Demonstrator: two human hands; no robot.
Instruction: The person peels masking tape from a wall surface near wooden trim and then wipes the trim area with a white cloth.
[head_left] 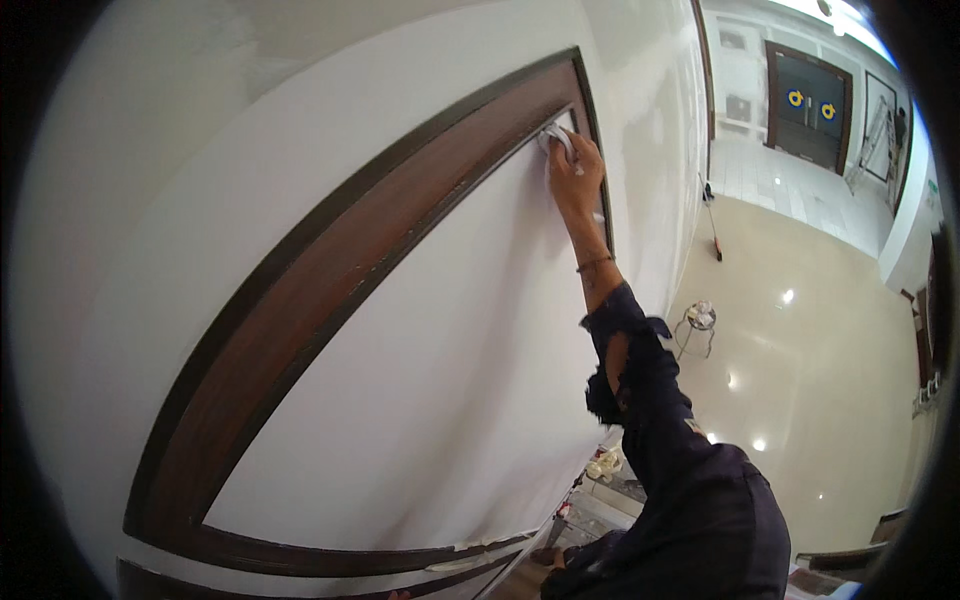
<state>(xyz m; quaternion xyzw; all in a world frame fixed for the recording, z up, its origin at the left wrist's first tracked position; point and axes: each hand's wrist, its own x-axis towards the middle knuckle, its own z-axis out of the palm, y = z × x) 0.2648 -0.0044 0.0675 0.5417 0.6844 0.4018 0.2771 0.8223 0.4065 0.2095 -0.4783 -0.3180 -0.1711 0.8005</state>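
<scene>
My right hand (577,178) reaches up to the top right corner of a framed wall panel. Its fingers are closed on a folded white cloth (557,142), which presses against the inner edge of the brown wooden frame (330,255). Within the frame lies a smooth white panel (400,400). White specks mark the back of the hand, and a dark band circles the wrist. At the bottom edge, a small bit of my left hand (400,595) shows by the lower trim; its fingers are mostly out of view.
A small round stool (701,318) with things on it stands on the glossy beige floor (800,340). A long-handled tool (712,222) leans by the wall. Farther off are a double glass door (808,110) and a ladder (872,145). Cluttered items (606,464) lie below my arm.
</scene>
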